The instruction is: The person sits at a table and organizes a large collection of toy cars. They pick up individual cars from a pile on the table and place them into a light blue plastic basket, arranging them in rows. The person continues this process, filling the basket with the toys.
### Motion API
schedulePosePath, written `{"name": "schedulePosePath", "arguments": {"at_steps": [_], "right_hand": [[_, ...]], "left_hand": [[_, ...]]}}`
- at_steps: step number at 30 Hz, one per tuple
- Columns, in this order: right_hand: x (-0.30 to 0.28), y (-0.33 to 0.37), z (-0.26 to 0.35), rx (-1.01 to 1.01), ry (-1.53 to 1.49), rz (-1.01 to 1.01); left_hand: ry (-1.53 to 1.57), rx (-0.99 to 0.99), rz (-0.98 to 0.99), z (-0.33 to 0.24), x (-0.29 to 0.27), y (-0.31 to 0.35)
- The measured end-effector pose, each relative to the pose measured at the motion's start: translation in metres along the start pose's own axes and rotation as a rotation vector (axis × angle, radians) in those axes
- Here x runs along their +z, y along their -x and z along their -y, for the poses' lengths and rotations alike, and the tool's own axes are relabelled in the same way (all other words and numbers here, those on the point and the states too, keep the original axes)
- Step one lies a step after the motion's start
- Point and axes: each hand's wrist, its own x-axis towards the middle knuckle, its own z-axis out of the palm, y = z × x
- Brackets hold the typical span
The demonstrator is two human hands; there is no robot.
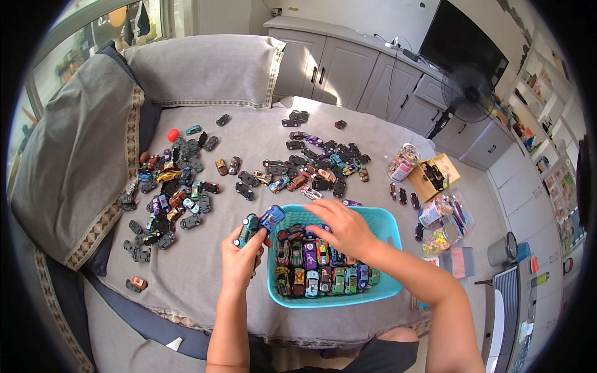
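Note:
Two toy cars are gripped in my left hand point(239, 258), left of the basket: a blue toy car point(272, 217) and a dark teal toy car point(248, 229). My right hand point(346, 231) hovers over the far side of the turquoise plastic basket point(336, 301), its fingers stretched apart with nothing seen between them. Inside the basket, toy cars stand side by side in rows, among them a purple toy car point(310, 256) and a green toy car point(338, 281). My right hand and wrist hide part of the far row.
Loose toy cars lie in a heap point(177, 193) at left and another pile point(311, 165) beyond the basket, on a grey sofa cover point(205, 248). A red ball point(173, 134) rests far left. Clear jars point(404, 161) and a wooden box point(433, 177) stand at right, near a black fan point(466, 93).

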Motion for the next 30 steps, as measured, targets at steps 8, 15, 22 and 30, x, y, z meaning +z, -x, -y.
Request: {"name": "schedulePosePath", "arguments": {"at_steps": [8, 15, 22, 30], "right_hand": [[0.002, -0.031, 0.023, -0.282, -0.086, 0.081], [-0.050, -0.004, -0.007, 0.032, 0.069, 0.027], [-0.045, 0.065, -0.037, 0.222, 0.267, 0.261], [-0.013, 0.080, -0.046, 0.272, 0.279, 0.270]], "left_hand": [[-0.129, 0.065, 0.156, 0.001, 0.000, 0.004], [-0.126, 0.039, 0.102, -0.005, -0.004, 0.004], [-0.141, 0.072, 0.097, -0.001, 0.004, 0.004], [-0.166, 0.073, 0.059, -0.002, 0.001, 0.003]]}}
